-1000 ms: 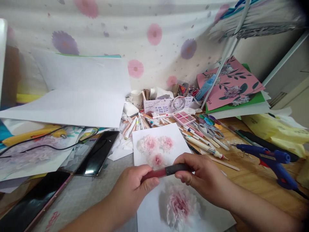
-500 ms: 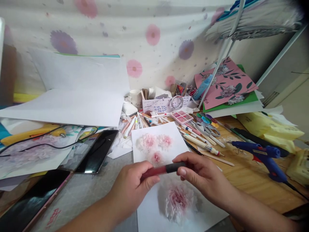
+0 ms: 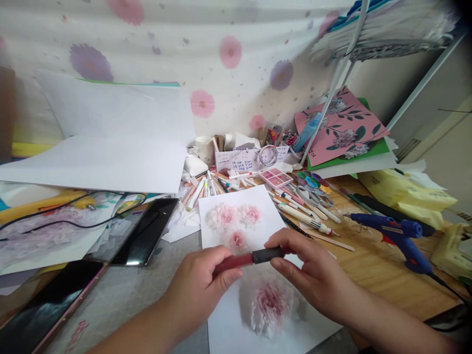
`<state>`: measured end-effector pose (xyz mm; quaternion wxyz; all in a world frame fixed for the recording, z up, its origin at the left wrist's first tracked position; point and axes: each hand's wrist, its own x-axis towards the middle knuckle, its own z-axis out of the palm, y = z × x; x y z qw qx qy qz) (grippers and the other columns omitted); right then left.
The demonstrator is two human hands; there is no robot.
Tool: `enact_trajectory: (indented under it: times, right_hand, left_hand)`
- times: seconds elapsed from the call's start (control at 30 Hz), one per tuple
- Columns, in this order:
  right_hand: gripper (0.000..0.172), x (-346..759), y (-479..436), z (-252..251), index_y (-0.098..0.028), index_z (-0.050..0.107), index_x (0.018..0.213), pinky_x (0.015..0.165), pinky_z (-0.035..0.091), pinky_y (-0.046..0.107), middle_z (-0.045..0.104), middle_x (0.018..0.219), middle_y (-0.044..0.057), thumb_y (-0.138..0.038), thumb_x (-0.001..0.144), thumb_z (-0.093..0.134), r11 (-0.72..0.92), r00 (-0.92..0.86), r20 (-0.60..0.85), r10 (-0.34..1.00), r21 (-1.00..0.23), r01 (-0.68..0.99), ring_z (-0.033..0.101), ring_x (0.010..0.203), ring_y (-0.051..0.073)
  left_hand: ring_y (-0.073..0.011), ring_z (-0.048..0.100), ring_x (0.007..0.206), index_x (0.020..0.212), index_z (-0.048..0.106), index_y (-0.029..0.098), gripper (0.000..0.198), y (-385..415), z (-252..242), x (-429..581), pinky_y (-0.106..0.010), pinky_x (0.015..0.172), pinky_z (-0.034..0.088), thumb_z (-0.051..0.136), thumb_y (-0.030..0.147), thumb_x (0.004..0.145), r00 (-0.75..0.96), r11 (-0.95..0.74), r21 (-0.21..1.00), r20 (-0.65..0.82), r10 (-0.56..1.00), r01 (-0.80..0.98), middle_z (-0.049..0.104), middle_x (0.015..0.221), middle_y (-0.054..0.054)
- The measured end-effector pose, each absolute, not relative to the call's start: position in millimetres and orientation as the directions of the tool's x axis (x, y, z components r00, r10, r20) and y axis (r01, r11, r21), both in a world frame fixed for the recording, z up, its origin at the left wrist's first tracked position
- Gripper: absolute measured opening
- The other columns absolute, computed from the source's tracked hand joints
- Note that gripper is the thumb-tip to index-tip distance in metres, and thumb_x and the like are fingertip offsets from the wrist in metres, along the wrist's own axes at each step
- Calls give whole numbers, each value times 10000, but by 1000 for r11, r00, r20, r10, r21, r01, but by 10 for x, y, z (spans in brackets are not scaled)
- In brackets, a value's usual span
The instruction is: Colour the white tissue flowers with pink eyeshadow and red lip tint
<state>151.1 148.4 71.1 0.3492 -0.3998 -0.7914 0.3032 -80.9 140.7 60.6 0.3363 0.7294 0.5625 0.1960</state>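
Note:
Held level between both hands is a lip gloss tube [image 3: 238, 261] with a see-through dark red body and a black cap [image 3: 267, 254]. My left hand [image 3: 206, 282] is closed round the red body, its far end hidden in the palm. With thumb and fingers, my right hand [image 3: 313, 268] pinches the black cap, which sits against the red part. Beneath them lies a white sheet [image 3: 224, 324] bearing pink-and-white ruffled paper flowers: a large flower [image 3: 272, 305] near me and three smaller ones, including a small flower [image 3: 237, 239] just beyond the tube.
A blue glue gun [image 3: 398, 236] lies at the right, a yellow glue gun [image 3: 62, 204] at the left. Pens, scissors [image 3: 313, 194] and a pink palette [image 3: 276, 178] crowd the back. Phones [image 3: 145, 233] rest on the cutting mat [image 3: 136, 305]. Large white sheets [image 3: 110, 162] stand behind.
The camera view has shifted slightly, so the background sits a little further left. Both hands keep the same hold on the lip gloss tube.

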Motion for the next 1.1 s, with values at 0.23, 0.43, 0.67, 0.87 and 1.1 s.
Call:
enact_trajectory:
  times: [0.23, 0.43, 0.67, 0.87, 1.1]
  right_hand:
    - [211, 1524, 1498, 693, -211, 641, 984, 677, 497, 279, 683, 843, 30, -400, 902, 596, 422, -425, 231, 875, -795, 436, 630, 759, 169]
    - [83, 1537, 1491, 676, -223, 639, 930, 658, 478, 247, 663, 795, 1, -284, 906, 589, 466, -404, 297, 865, -772, 432, 600, 711, 136]
    - [227, 1671, 1485, 642, -265, 601, 1082, 766, 519, 304, 639, 974, 24, -223, 860, 623, 351, -335, 245, 910, -886, 304, 621, 859, 166]
    - [257, 1663, 1491, 669, -212, 675, 1041, 666, 493, 297, 680, 822, 38, -389, 857, 646, 233, -317, 117, 941, -904, 360, 610, 723, 168]
    - [216, 1843, 1499, 824, -213, 713, 897, 574, 440, 229, 630, 665, 1, -417, 844, 669, 150, -246, 91, 965, -961, 233, 550, 621, 126]
  left_hand:
    - [-145, 457, 604, 687, 540, 201, 336, 1418, 621, -797, -242, 566, 300, 523, 504, 830, 291, -138, 718, -94, 952, 682, 499, 621, 36]
    - [-140, 445, 600, 680, 526, 203, 339, 1406, 634, -795, -238, 560, 298, 513, 504, 836, 302, -132, 728, -107, 947, 673, 479, 617, 38]
    - [-131, 429, 585, 670, 503, 202, 334, 1423, 653, -784, -233, 548, 295, 497, 494, 832, 295, -103, 773, -112, 949, 626, 472, 604, 47]
    - [-127, 405, 572, 666, 503, 204, 321, 1415, 642, -789, -231, 535, 278, 508, 487, 818, 277, -88, 770, -118, 953, 632, 430, 588, 55]
    - [-127, 410, 575, 686, 521, 199, 354, 1414, 654, -793, -226, 526, 290, 500, 518, 836, 301, -94, 804, -109, 947, 588, 443, 604, 46]
